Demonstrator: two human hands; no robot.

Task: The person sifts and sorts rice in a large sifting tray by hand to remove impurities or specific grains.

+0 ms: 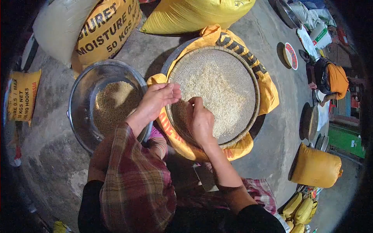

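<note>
Evidently, 1 round, shallow woven tray with a pale brown rim (198, 62) holds loose, cream-coloured grains (221, 103) and sits on a yellow printed plastic sack (268, 93). The left hand (157, 98) is at the tray's left rim, fingers loosely curled, palm partly exposed, nothing visible in its grasp. The right hand (203, 123) is inside the tray's near left part, fingers bent inward; whether they pinch grains cannot be told. To the tray's left stands 1 wide, shiny metal basin (82, 103) containing brownish grains (112, 116).

Assessment: the grains should be light, dry and slippery in bulk, best taken in small pinches by the fingertips. The tray is probably stiff yet light; hold it by opposite sides of its rim, since tilting would likely spill the contents.
</note>
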